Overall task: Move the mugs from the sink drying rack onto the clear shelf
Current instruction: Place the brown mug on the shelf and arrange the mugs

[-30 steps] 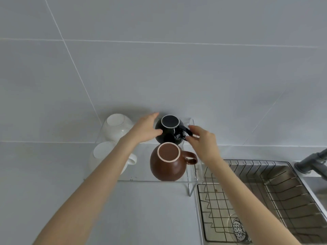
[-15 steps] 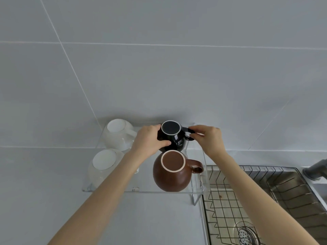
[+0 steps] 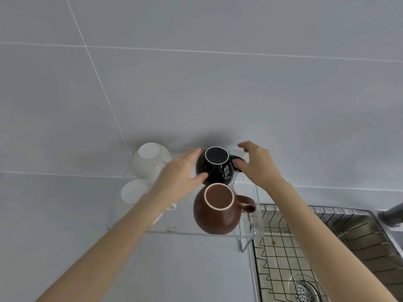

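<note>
Several mugs stand upside down on the clear shelf (image 3: 181, 231). A black mug (image 3: 217, 165) sits at the back right, against the wall. In front of it is a brown mug (image 3: 214, 209), handle pointing right. Two white mugs stand on the left, one at the back (image 3: 150, 161) and one at the front (image 3: 133, 194). My left hand (image 3: 177, 174) hovers at the black mug's left side, fingers spread. On the mug's other side, by its handle, my right hand (image 3: 256, 165) is open too. Neither hand grips anything.
To the right of the shelf lies a steel sink (image 3: 357, 227) with a wire drying rack (image 3: 281, 253) in it; no mugs show on the rack. A drain strainer (image 3: 304, 289) is at the bottom, a grey tap (image 3: 390, 215) at the right edge. Grey tiled wall behind.
Both hands held the black mug while it settled at the shelf's back right. Now the fingers have spread and come off it, and the mug stands alone.
</note>
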Action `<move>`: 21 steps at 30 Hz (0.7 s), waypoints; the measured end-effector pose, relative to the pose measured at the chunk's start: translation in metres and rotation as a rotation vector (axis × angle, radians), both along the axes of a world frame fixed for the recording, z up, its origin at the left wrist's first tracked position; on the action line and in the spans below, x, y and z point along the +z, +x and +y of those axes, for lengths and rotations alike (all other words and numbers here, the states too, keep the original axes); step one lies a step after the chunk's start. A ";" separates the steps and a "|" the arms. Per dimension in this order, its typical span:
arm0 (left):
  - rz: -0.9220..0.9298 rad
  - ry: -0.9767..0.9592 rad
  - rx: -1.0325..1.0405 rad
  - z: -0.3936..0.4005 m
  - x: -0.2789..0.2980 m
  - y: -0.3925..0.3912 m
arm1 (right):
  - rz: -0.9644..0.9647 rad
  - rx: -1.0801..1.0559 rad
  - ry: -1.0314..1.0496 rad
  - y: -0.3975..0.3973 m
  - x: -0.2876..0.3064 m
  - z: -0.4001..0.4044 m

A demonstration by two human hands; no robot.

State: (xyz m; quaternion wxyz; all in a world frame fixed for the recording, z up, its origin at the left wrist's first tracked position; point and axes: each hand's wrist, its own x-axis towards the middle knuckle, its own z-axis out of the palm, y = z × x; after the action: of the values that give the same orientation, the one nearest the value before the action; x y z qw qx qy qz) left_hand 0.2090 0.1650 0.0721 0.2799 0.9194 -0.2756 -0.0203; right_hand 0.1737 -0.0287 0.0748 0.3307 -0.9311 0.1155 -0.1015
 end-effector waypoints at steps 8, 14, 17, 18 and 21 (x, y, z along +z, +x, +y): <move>0.160 0.015 0.185 0.086 0.019 0.060 | 0.074 0.205 0.069 0.026 0.016 0.097; 0.321 -0.115 0.113 0.105 0.005 0.070 | 0.177 0.167 -0.086 0.050 -0.014 0.129; 0.330 -0.166 0.099 0.108 0.003 0.072 | 0.135 0.163 -0.088 0.056 -0.017 0.126; 0.332 -0.170 0.098 0.109 0.002 0.072 | 0.129 0.173 -0.090 0.057 -0.017 0.125; 0.292 -0.187 0.119 0.109 0.001 0.067 | 0.111 0.197 -0.097 0.059 -0.016 0.121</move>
State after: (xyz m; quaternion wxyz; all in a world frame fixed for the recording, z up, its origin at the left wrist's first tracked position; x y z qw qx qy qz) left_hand 0.2763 0.2739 0.0728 0.4019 0.8913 -0.1778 -0.1114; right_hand 0.2328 0.0919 0.0590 0.2869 -0.9570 0.0367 -0.0224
